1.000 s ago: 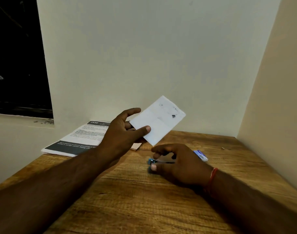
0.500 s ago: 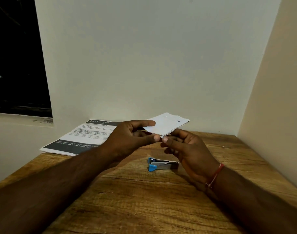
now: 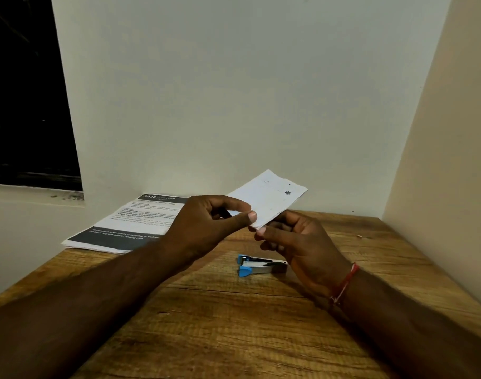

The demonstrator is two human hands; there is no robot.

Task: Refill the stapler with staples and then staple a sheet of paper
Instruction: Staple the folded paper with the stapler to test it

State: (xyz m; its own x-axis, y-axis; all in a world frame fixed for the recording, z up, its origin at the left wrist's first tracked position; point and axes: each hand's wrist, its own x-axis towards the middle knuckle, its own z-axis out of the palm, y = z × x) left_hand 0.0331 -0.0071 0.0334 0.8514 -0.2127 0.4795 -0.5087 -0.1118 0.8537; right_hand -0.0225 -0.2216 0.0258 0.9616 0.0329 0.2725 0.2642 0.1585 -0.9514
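Head camera shows both hands holding one small white paper [image 3: 269,198] above the table [image 3: 234,324]. The left hand [image 3: 206,222] pinches its near corner between thumb and forefinger; the grip of the right hand [image 3: 302,247] pinches just beside. The paper's long axis points away, to the right. The stapler [image 3: 261,265] lies untouched on the table below, lengthwise left to right, blue end left.

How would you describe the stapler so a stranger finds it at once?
Start at the wooden table in the wall corner. Below the left hand and right hand, which pinch a white paper, lies the stapler. Unlike the flat printed sheets at left, it is small, silver, blue-tipped.
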